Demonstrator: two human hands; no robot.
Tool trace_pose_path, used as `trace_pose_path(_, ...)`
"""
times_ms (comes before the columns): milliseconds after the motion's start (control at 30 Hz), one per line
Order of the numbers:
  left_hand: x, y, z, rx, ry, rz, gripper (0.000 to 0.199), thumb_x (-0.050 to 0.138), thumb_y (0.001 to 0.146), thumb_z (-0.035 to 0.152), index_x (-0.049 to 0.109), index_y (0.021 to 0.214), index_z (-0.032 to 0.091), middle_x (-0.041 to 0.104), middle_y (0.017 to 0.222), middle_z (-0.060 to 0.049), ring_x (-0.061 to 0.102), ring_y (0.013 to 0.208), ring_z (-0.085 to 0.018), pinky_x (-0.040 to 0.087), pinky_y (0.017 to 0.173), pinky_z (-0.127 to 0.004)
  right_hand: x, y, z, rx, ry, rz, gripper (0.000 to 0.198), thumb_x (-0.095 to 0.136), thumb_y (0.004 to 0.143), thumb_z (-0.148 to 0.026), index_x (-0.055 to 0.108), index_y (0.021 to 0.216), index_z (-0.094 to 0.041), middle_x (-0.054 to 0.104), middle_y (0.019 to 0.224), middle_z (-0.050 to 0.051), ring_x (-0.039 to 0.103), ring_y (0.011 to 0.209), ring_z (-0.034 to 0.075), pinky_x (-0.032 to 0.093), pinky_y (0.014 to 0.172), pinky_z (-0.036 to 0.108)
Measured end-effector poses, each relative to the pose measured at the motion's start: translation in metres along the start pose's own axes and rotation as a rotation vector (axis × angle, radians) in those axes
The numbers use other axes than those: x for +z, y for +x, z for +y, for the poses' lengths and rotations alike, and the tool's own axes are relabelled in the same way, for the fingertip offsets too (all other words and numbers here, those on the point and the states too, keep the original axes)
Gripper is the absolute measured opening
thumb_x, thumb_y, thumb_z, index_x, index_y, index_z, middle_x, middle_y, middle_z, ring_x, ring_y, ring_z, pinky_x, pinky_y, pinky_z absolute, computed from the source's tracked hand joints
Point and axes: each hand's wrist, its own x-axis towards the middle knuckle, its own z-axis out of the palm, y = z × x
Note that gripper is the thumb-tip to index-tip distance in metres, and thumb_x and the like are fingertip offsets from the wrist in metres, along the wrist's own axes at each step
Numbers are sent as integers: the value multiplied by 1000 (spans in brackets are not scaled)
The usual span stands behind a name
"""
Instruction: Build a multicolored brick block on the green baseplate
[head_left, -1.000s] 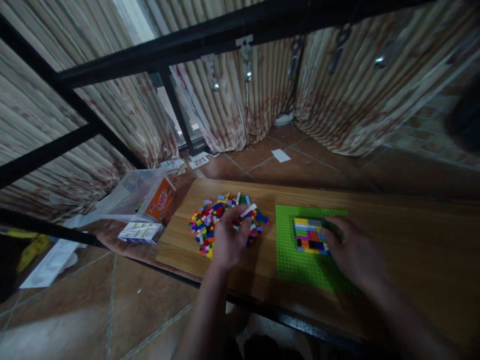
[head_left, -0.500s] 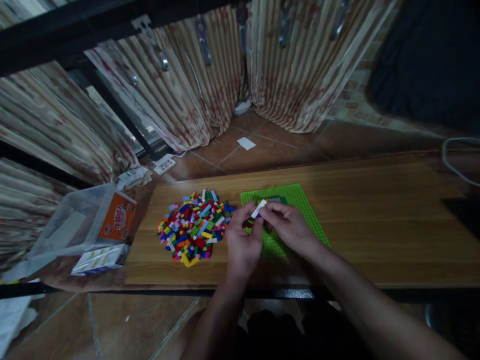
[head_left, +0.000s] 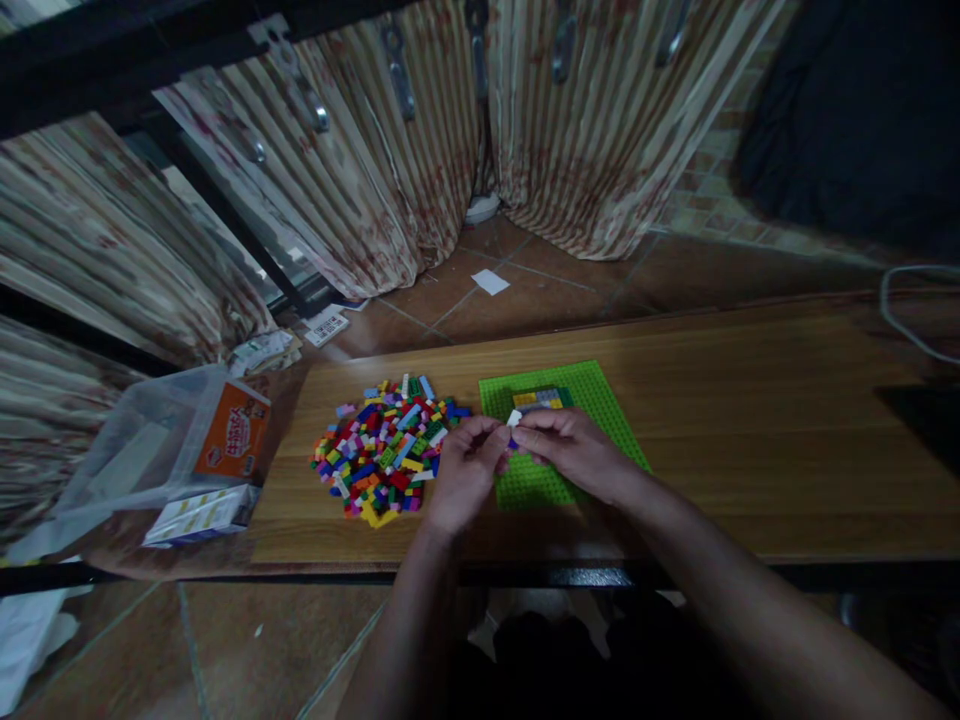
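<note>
Both hands meet over the left part of a green studded baseplate [head_left: 600, 410]. My left hand [head_left: 469, 465] and my right hand [head_left: 570, 450] pinch a white building brick [head_left: 514, 418] between their fingertips. A bit of blue or purple shows just below the white brick, mostly covered by the fingers. Behind my right hand, a low block of yellow, grey and green bricks [head_left: 541, 399] sits on the baseplate. To the left of my left hand lies a loose pile of many-coloured bricks [head_left: 390, 450].
The wooden tabletop [head_left: 750, 440] stretches far to the right. Left of it stand a clear plastic bin [head_left: 142, 440] with an orange label and a white box [head_left: 201, 516]. Curtains [head_left: 405, 150] hang beyond, and a sheet of paper [head_left: 490, 282] lies on the tiled floor.
The white brick has turned in my fingers and shows less of its length. My fingertips have closed together around it, uncovering more of the brick block behind.
</note>
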Motion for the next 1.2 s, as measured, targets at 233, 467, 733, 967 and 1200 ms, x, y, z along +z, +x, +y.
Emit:
trace_pose_path(233,1,-4,-2,-76,-240,36,31,71,73,45,60,73,15,59,66,1,49,52,-6,40,50,-19,9,2,3,106,256,-11,33,67,78,-49,62,69,-17,58,64,-2,46,54,8,37,52,23)
trace_pose_path(467,-4,-6,4,-92,-277,31,25,68,77,39,61,75,15,60,66,1,52,55,-7,41,52,-18,14,2,-2,251,575,-30,10,61,74,-28,62,75,-17,62,69,0,48,55,9,37,48,22)
trace_pose_path(733,-13,-5,5,-58,-132,15,24,66,80,38,61,78,15,62,68,0,54,60,-8,43,56,-19,23,2,1,177,481,-16,24,69,75,-40,62,75,-17,60,67,-2,45,52,7,34,46,21)
trace_pose_path(967,-5,-8,3,-7,-88,10,26,64,81,39,58,73,15,58,61,2,53,57,-8,41,54,-20,25,-3,8,93,302,35,32,71,78,-48,59,73,-19,55,61,-5,36,45,5,23,42,21)
trace_pose_path(1200,-21,-7,5,-28,-97,-69,30,59,82,43,57,73,15,58,63,1,54,55,-9,42,55,-22,32,-4,10,131,317,6,29,70,78,-47,61,79,-19,49,55,-6,34,46,6,23,42,21)
